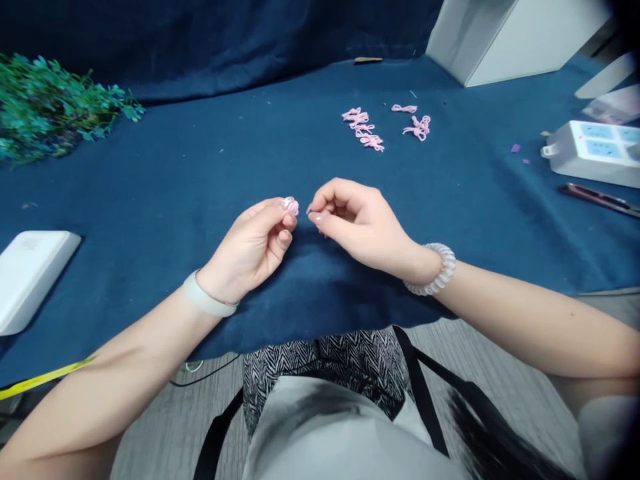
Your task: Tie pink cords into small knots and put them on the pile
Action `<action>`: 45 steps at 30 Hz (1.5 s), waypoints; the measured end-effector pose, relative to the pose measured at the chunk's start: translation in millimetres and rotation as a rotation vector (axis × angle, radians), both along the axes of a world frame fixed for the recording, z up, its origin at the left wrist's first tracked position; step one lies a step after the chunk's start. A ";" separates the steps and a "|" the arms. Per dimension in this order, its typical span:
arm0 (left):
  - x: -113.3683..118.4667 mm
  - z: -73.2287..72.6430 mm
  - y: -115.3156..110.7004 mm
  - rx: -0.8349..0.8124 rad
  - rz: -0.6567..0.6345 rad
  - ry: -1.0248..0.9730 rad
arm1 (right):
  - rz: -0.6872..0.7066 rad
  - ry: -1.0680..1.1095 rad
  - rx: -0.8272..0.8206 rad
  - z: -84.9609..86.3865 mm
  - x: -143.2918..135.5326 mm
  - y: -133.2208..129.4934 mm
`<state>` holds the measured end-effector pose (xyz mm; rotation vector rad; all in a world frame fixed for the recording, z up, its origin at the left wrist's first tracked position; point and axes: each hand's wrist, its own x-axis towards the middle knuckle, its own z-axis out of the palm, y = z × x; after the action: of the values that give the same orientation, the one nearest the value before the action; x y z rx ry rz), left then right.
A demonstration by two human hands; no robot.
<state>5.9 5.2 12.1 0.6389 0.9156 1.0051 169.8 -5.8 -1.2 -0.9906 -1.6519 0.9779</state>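
Observation:
My left hand is closed in a pinch, with a small bit of pink cord showing at the thumb and fingertip. Just to its right, a narrow gap away, is my right hand. Its thumb and forefinger are pressed together, and whatever may be between them is too small to make out. Beyond the hands, several pink cord knots lie in a row on the blue cloth. Beside that row are a small pink cord bow and a looser looped pink cord knot.
Green plant sprigs lie at the far left, above a white power bank. On the right are a white power strip, a dark slim cutter and purple scraps. A white box stands behind.

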 end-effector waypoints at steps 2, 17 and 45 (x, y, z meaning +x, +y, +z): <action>-0.7 1.2 0.4 -0.062 -0.023 -0.052 | -0.032 -0.060 0.104 -1.4 -2.0 -2.6; -1.6 -4.4 1.8 -0.001 -0.108 -0.115 | -0.012 -0.123 0.128 4.3 -6.8 -9.2; -2.9 -0.3 -6.2 -0.012 -0.224 -0.241 | 0.091 0.112 0.084 0.2 -7.0 -3.5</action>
<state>3.0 -1.0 11.8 0.5817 0.6235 0.8536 162.8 -9.3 -1.0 -0.7965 -1.6426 0.9977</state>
